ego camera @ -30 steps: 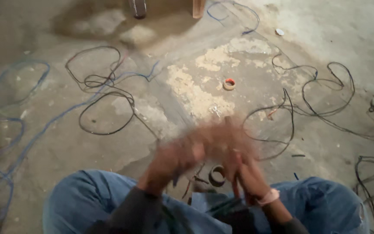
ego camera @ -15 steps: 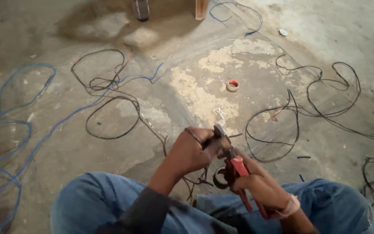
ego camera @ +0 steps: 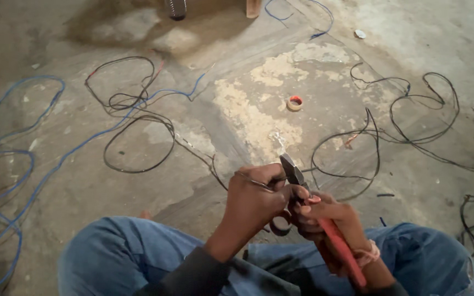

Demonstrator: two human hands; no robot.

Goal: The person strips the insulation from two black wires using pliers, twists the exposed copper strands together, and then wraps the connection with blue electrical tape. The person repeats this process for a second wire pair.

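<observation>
On the bare concrete floor point(ego camera: 303, 49), patched with pale worn spots, a person sits with both knees in blue jeans point(ego camera: 122, 252) spread at the bottom of the view. Over the left part of the floor runs a long blue cable point(ego camera: 45, 164) in wide loops, with a red strand among its coils near the left edge. Black wire loops point(ego camera: 138, 137) lie near the middle left, and more black wire point(ego camera: 412, 115) curls over the right side, well apart from the blue cable. Beyond the hands, a small roll of red tape point(ego camera: 294, 103) lies flat on a pale patch.

Between the knees, the left hand point(ego camera: 256, 197) is closed around a thin dark wire point(ego camera: 248, 180), which comes out at the top of the fist and bends off to the left. Just beside it and touching it, the right hand point(ego camera: 330, 219) grips the red handles of a pair of pliers point(ego camera: 325, 230); the handles run down toward the right knee, and the grey metal head point(ego camera: 292, 170) points up and away, right beside the left fist. A pale band sits on the right wrist. Below the two hands, partly hidden by them, a dark tape roll point(ego camera: 281, 225) lies on the floor. Whether the plier head actually bites the wire cannot be told.
</observation>
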